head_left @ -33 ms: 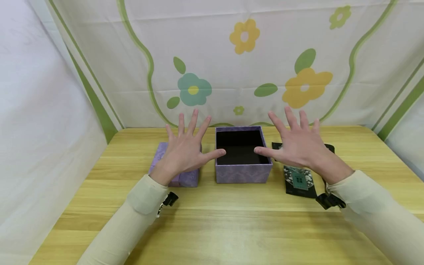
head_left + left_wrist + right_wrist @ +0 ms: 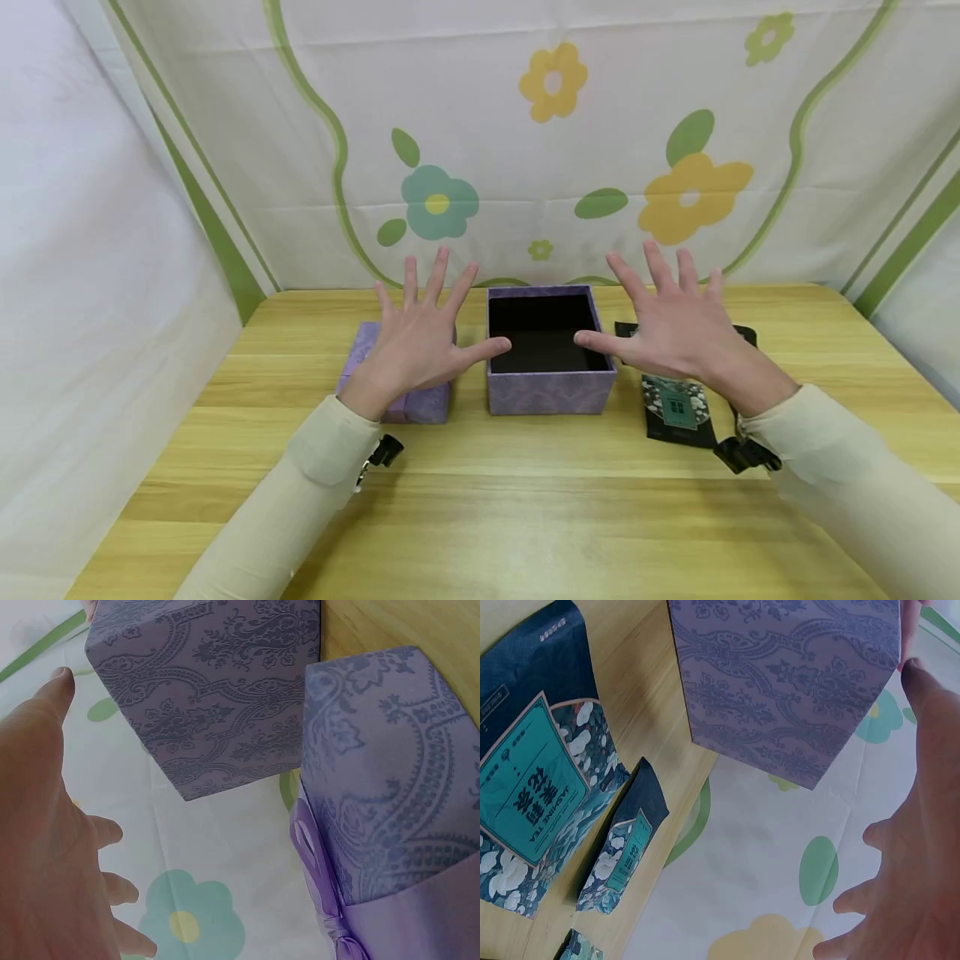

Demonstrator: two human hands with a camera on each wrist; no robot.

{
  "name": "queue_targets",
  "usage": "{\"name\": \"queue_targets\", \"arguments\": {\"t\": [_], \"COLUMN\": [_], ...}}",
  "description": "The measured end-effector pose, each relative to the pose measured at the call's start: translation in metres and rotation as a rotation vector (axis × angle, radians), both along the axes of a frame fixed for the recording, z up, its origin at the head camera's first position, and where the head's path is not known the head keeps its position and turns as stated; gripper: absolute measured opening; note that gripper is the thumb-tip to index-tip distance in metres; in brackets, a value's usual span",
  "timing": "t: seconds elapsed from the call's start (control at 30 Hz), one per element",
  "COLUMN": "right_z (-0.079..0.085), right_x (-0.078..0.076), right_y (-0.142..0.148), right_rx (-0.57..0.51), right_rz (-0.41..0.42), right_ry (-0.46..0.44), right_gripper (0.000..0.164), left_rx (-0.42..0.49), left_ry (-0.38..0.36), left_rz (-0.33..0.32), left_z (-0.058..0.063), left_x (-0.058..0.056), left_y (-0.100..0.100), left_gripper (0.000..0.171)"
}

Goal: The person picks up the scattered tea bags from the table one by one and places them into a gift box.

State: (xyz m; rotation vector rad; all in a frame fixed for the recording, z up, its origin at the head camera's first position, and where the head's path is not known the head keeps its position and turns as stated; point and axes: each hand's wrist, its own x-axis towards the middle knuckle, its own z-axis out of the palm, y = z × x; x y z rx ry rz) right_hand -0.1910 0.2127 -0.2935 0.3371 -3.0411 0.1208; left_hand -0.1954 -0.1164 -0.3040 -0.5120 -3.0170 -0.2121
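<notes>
A purple patterned box [image 2: 551, 394], topless with a dark inside, stands mid-table. My left hand [image 2: 420, 342] hovers with spread, straight fingers above a purple lid [image 2: 429, 406], hiding much of it; its thumb overlaps the box opening in the head view. A lilac ribbon with a bow [image 2: 330, 922] wraps the lid in the left wrist view. Fingers likewise spread, my right hand [image 2: 678, 333] is over the tea pouches at right, holding nothing. One dark jasmine tea pouch [image 2: 536, 787] and a smaller-looking one [image 2: 622, 847] show in the right wrist view.
A third pouch [image 2: 577, 946] peeks in at the bottom of the right wrist view. White cloth with printed flowers [image 2: 553, 83] hangs behind the wooden table [image 2: 495, 517], and more cloth hangs at both sides. Each wrist wears a black strap mount [image 2: 386, 451].
</notes>
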Motion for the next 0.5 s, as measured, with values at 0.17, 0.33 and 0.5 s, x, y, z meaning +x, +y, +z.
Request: {"name": "queue_targets", "arguments": {"t": [0.17,0.33,0.5], "right_z": [0.0002,0.002,0.0031], "right_x": [-0.0001,0.0001,0.004], "right_y": [-0.0023,-0.0039,-0.001], "right_rx": [-0.003,-0.006,-0.037], "right_rz": [0.0,0.01,0.039], "right_ry": [-0.008,-0.007,0.057], "right_gripper": [0.116,0.116,0.114], "left_rx": [-0.005,-0.017,0.041], "left_ry": [-0.006,0.008,0.006], "left_rz": [0.003,0.011,-0.024], "left_z": [0.0012,0.0025,-0.0009], "left_x": [-0.0003,0.0004,0.0024], "left_y": [-0.0019,-0.003,0.001], "left_gripper": [0.109,0.11,0.11]}}
